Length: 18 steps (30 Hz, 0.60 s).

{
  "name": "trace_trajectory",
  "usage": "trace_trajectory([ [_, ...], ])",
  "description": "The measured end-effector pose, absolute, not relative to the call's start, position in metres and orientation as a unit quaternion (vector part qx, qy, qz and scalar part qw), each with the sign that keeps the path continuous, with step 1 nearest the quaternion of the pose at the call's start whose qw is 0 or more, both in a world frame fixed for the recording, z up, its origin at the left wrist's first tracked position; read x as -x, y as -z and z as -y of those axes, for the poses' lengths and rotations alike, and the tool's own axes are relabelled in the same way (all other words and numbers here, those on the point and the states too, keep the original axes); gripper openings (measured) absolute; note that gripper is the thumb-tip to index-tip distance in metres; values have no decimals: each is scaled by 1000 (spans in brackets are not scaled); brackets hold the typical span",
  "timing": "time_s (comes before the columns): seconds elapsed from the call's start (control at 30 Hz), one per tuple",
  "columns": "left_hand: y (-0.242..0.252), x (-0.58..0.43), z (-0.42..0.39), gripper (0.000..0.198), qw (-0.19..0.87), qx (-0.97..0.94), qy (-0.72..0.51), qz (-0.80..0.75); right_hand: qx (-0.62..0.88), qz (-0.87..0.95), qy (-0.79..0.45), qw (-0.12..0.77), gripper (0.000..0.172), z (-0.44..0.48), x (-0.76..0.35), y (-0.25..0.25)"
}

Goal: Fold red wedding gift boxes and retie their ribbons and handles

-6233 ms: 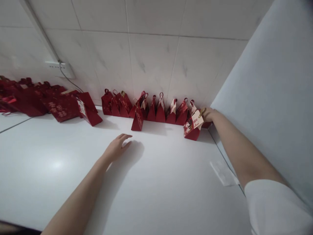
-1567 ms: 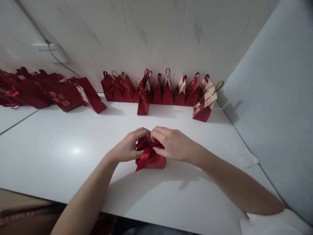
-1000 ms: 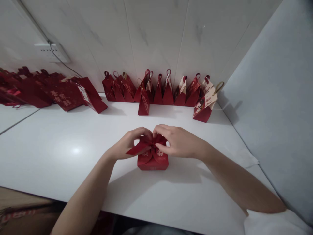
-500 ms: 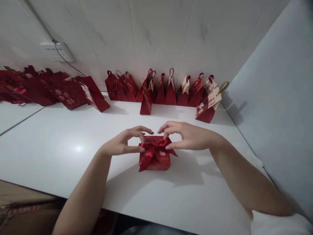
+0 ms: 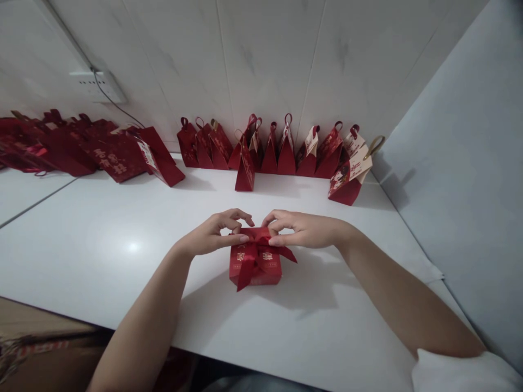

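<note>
A small red gift box point(image 5: 269, 273) with gold lettering sits on the white table in front of me. Across its top is a dark red satin ribbon point(image 5: 247, 267) tied in a bow, one tail hanging over the front and the other pointing right. My left hand point(image 5: 218, 231) pinches the bow's left loop between thumb and fingers at the upper left of the box. On the opposite side, my right hand point(image 5: 302, 228) pinches the right loop, its thumb close to the knot. Fingers cover most of both loops.
Several red peaked gift boxes point(image 5: 268, 158) with loop handles line the wall. One patterned box point(image 5: 345, 182) stands at the right end, near a pale side panel point(image 5: 461, 163). More red bags point(image 5: 118, 158) crowd the left. A cardboard box point(image 5: 44, 348) lies below the table edge.
Both hands have moved inward, closing on the bow's loops, which are now mostly covered. The gift box has shifted and turned slightly, and the front ribbon tail hangs more steeply.
</note>
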<state>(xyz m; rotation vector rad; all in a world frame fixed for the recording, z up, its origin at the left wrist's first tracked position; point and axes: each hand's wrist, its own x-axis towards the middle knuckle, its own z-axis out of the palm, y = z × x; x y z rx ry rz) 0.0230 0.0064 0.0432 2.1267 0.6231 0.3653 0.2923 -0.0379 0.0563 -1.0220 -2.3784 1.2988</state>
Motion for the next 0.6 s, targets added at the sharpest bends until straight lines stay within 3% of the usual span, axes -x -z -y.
trace_trajectory([
  [0.27, -50, -12, -11, 22, 356, -892, -135, -244, 362, 826, -421, 94, 31, 38, -294, -59],
  [0.47, -47, -22, -3, 35, 377, -855, -166, -315, 369, 808, -450, 92, 33, 37, -293, -60],
  [0.6, -47, -31, 5, 44, 314, -860, -188, -355, 376, 786, -466, 158, 35, 39, -291, -66],
])
